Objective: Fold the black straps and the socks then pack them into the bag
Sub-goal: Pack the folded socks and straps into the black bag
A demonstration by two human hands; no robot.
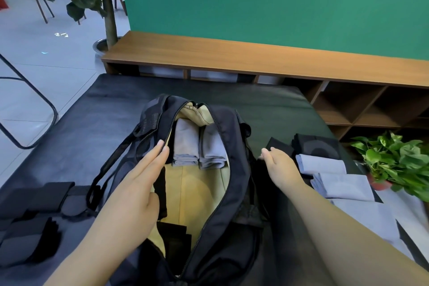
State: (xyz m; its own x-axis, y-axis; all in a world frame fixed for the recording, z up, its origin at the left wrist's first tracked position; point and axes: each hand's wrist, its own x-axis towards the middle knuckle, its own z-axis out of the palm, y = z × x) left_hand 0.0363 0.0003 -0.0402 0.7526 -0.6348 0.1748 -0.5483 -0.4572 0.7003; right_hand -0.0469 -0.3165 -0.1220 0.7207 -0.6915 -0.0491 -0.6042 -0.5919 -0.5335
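Black bag (234,153) unzipped; tan lining.

No text, label, brand or number is legible; the white floor markings (61,34) are unreadable.

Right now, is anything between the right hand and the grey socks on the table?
Nothing visible. The right hand hovers just left of the folded grey socks, with only bare black table between them. The open bag lies to the hand's left.

Bag (232,137) mouth unzipped wide; tan floor bare in its middle. Two folded grey socks (199,146) fill the far end. Left hand (139,183) overhangs the left rim.
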